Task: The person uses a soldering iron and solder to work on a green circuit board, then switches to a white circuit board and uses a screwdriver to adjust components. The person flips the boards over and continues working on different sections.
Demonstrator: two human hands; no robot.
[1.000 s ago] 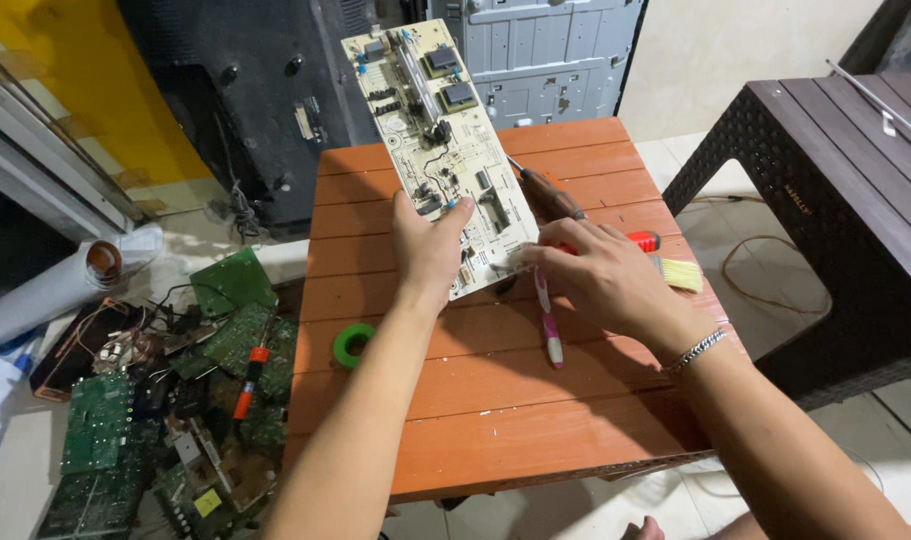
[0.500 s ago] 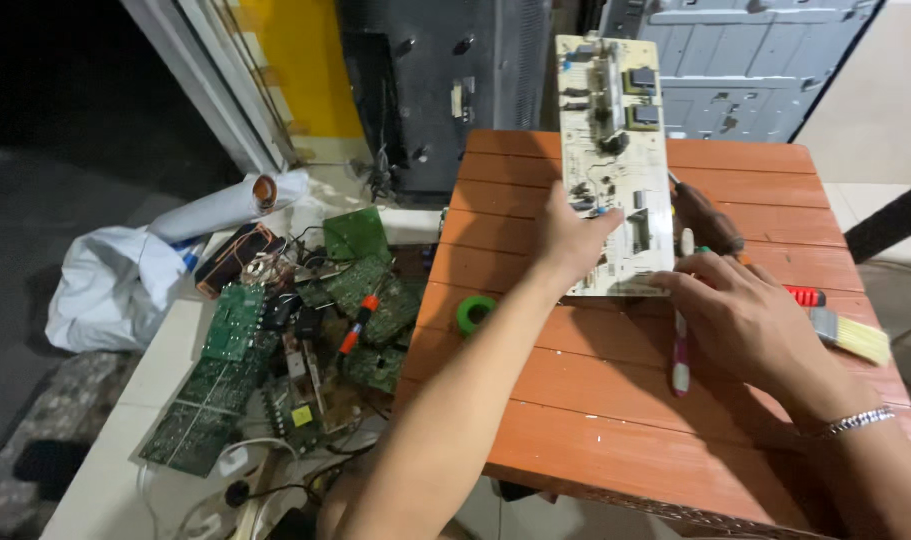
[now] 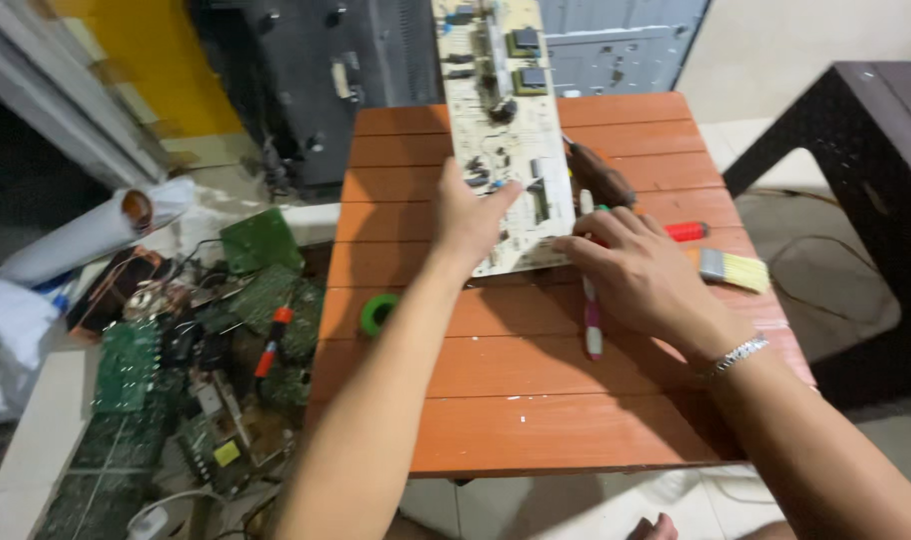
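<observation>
Left hand (image 3: 471,215) and right hand (image 3: 641,275) reach forward, seemingly pressing flat.

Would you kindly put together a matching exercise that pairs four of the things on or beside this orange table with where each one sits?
Things:
1. long pale circuit board
2. small green ring-shaped tape roll
3. flat paintbrush with pale yellow bristles
4. heap of green circuit boards

Places:
A. off the table, to its left
B. on the table, beyond the right hand
C. under both hands, the left hand on its near end
D. on the table's left part, beside the left forearm

Pairs: 1-C, 2-D, 3-B, 4-A
</observation>
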